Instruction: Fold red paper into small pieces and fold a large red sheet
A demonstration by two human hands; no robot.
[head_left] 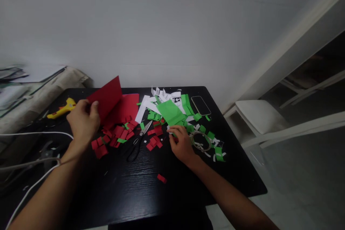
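My left hand (82, 120) grips the edge of a red paper sheet (107, 99) and lifts it off the black table (134, 187). More red sheets (126, 109) lie under it. My right hand (181, 143) rests curled on the table among the scraps, fingertips pinched on something small I cannot make out. Black-handled scissors (138, 140) lie between my hands. Several small red paper pieces (118, 134) are scattered below the red sheet.
Green paper pieces (171, 112) and white strips (161, 97) pile at the back. A tape roll (201, 141) lies right of my right hand, a phone (201, 105) behind it. A yellow glue gun (61, 108) lies at the left, white cables (35, 183) nearby. A white chair (256, 116) stands right.
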